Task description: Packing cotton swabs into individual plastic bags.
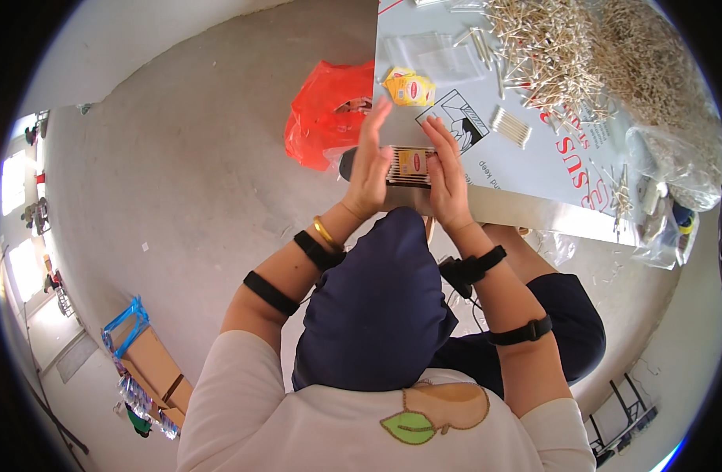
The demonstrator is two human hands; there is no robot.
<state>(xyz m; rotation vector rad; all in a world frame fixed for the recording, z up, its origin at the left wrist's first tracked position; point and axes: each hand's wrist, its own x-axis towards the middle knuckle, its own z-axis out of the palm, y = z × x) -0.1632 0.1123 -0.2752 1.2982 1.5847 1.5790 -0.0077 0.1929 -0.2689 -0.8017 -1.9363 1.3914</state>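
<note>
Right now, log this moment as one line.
left hand: on swab bundle | right hand: on same bundle | bundle: above table edge | loose swabs: heaped

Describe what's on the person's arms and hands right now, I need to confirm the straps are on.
Both forearms are bare below short white sleeves. Each carries two black straps: the left arm one near the elbow and one near the wrist, the right arm likewise, with a black cable at its wrist strap. The left wrist also wears a gold bangle. No gloves.

Worktop point(534, 169) near edge free between the hands and small swab bundle point(510, 127); far right corner blocked by loose swab heap point(550, 47), bags point(675, 165) along right edge.
</note>
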